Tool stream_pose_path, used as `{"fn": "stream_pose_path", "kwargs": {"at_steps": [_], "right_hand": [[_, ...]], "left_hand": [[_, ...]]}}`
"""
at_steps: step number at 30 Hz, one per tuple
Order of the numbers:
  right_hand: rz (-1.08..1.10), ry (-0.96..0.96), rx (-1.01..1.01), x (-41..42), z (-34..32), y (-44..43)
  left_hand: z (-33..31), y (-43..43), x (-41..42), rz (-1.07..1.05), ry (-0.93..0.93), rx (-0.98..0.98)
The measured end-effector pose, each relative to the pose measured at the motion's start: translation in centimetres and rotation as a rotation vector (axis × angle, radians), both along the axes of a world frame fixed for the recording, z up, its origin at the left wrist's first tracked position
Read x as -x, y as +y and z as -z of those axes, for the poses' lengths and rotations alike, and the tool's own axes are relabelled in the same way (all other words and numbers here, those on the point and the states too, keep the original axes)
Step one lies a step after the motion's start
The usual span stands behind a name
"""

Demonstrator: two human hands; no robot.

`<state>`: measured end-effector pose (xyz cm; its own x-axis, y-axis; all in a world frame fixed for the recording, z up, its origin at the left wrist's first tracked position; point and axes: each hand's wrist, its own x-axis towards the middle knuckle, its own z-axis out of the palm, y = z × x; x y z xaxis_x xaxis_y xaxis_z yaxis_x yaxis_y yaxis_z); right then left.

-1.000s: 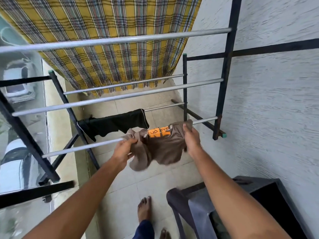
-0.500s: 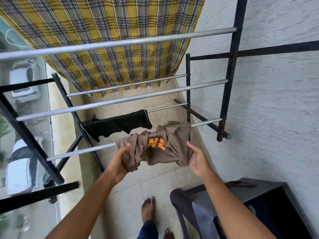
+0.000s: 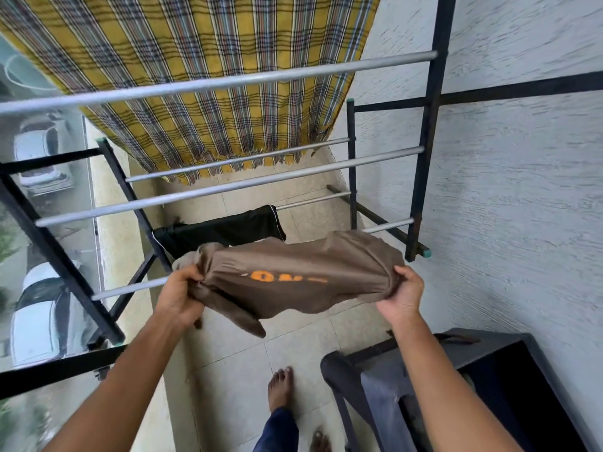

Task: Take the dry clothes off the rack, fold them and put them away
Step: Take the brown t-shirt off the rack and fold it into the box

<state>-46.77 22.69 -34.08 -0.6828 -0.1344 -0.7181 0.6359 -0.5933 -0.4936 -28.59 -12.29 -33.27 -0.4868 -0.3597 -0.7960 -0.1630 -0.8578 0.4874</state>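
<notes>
Lifted clear of the lowest rail since half a second ago, the brown shirt (image 3: 293, 278) now hangs stretched between the two hands, which have spread further apart. Both bare forearms reach forward and up from the bottom of the view. On the left, the left hand (image 3: 179, 296) is fisted tight around a bunched end of the cloth, knuckles toward the camera. The shirt's long axis runs almost level from left to right, its orange print facing the camera, with a loose flap drooping below near the left hand. On the right, the right hand (image 3: 403, 296) pinches the other end, thumb on top and fingers curled under. The shirt sits in front of the drying rack (image 3: 225, 189), just nearer than its lowest rail. A black garment (image 3: 222, 230) lies draped on a rail behind it, and a yellow plaid cloth (image 3: 202, 76) hangs at the far side. Lower right stands a dark plastic chair (image 3: 375, 376).
</notes>
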Motion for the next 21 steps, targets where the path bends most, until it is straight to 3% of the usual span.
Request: {"fn": "stream_pose_path", "kwargs": {"at_steps": [6, 11, 14, 18, 21], "right_hand": [[-0.396, 0.028, -0.101, -1.1, -4.9, 1.7], [-0.249, 0.054, -0.097, -2.4, -6.6, 2.2], [-0.291, 0.114, -0.138, -3.2, -7.0, 3.0], [-0.667, 0.314, -0.326, -4.4, -10.3, 5.6], [-0.89, 0.242, -0.235, -5.3, -12.6, 8.0]], "left_hand": [[-3.6, 0.0, -2.1, 0.112, 0.111, 0.03], [-7.1, 2.6, -3.2, 0.308, 0.012, 0.088], [-9.2, 4.8, -4.0, 0.413, -0.081, 0.199], [-12.4, 5.8, -6.9, 0.356, -0.016, 0.345], [-14.6, 6.8, -9.8, 0.244, 0.015, 0.391]]}}
